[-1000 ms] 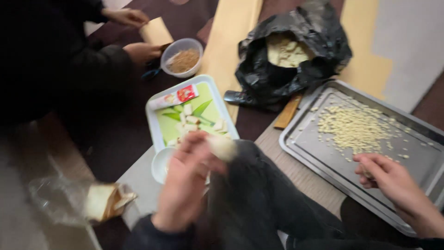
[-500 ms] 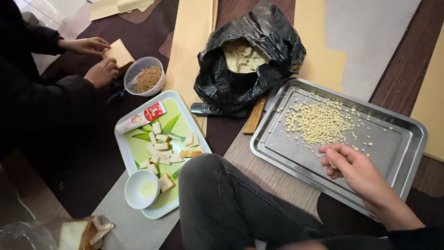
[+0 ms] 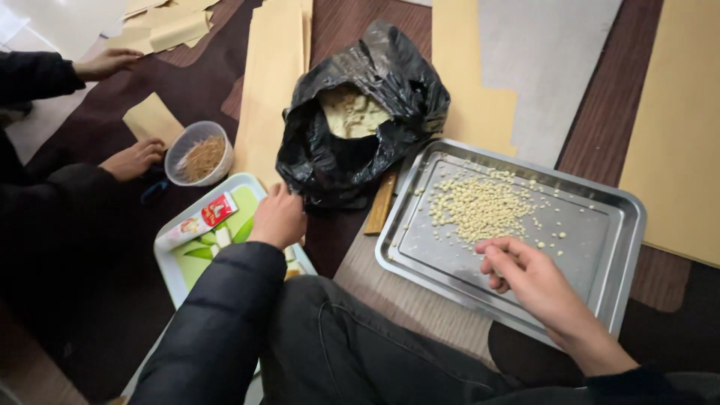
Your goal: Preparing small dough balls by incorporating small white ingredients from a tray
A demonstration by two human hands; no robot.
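Note:
My right hand (image 3: pixel 525 271) hovers over the near side of a metal baking tray (image 3: pixel 615 247), fingers curled together as if pinching something small; I cannot tell what. A heap of small pale pellets (image 3: pixel 480 206) lies in the tray just beyond it. My left hand (image 3: pixel 277 217) reaches forward in a dark sleeve over a light plastic tray (image 3: pixel 171 251) and touches the lower edge of a black plastic bag (image 3: pixel 360 142), which stands open with pale material inside. Whether this hand grips the bag is hidden.
Another person's hands (image 3: pixel 135 159) (image 3: pixel 105 64) work at the left by a clear bowl of brown shreds (image 3: pixel 199 154) and tan paper sheets (image 3: pixel 274 67). A small tube (image 3: pixel 199 221) and pale pieces lie on the plastic tray. A wooden stick (image 3: pixel 381 204) lies beside the metal tray.
My left hand has moved from my knee forward over the plastic tray to the bag. The right hand stays over the metal tray. The view has shifted.

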